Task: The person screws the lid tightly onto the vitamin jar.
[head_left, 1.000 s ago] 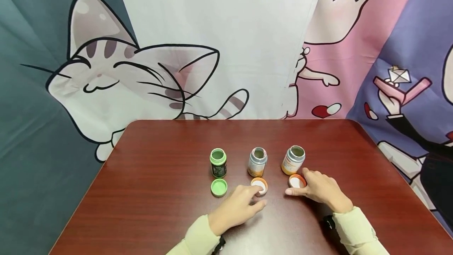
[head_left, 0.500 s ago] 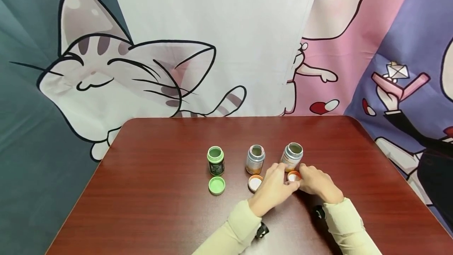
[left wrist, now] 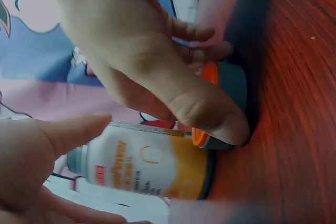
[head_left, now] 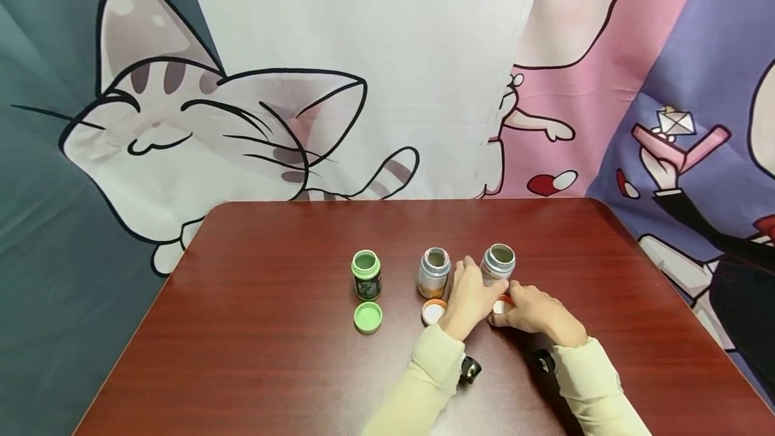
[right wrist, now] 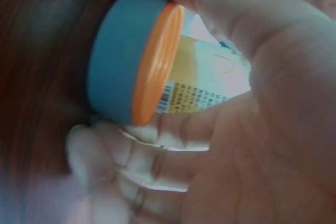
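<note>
A white and yellow bottle [head_left: 499,260] with a grey neck stands uncapped at the right of the row. My left hand [head_left: 472,298] reaches to its left side; in the left wrist view the thumb and fingers [left wrist: 79,134] are spread around the bottle's upper part. In front of the bottle, a grey cap [right wrist: 123,59] with an orange inner rim lies upturned on the table. My right hand [head_left: 539,313] pinches this cap between thumb and fingers, the thumb along its near side in the left wrist view. The bottle's lower part is hidden by the hands in the head view.
Left of the hands stands a second uncapped grey-necked bottle [head_left: 433,276], its upturned orange-rimmed cap [head_left: 432,313] before it. Farther left are an open green-and-black bottle [head_left: 366,280] and its green cap [head_left: 368,317]. The reddish-brown table [head_left: 254,328] ends at a cartoon-printed backdrop.
The left hand has moved right and forward, from the middle cap past the right cap to the right bottle. The right hand has closed its thumb and fingers onto the right cap.
</note>
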Action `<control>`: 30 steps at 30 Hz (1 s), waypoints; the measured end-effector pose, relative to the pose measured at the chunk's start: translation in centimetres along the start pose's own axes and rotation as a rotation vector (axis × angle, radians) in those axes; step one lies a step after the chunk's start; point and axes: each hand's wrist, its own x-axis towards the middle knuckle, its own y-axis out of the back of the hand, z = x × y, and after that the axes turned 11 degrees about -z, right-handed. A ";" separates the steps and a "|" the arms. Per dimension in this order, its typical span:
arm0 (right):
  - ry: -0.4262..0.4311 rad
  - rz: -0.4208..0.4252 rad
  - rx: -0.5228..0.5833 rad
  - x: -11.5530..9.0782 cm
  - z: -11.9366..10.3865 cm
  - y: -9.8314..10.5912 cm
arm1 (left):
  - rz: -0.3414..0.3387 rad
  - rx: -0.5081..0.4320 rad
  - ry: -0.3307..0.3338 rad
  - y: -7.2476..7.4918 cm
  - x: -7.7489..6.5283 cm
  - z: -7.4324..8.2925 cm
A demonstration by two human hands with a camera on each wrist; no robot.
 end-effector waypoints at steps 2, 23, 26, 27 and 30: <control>0.023 -0.026 0.015 -0.1 0.1 0.0 | -0.005 -0.070 0.008 -0.6 0.6 0.1; 0.104 -0.115 0.101 -1.1 1.2 1.2 | -0.023 -0.233 -0.099 -1.5 2.7 -0.8; 0.127 -0.137 0.095 -1.2 1.6 1.5 | -0.037 -0.250 -0.141 -1.5 2.8 -1.0; 0.136 -0.143 0.094 -1.1 1.7 1.6 | -0.038 -0.259 -0.150 -1.5 2.9 -1.0; 0.159 -0.151 0.081 -0.9 1.8 1.9 | -0.047 -0.266 -0.171 -1.2 3.2 -1.2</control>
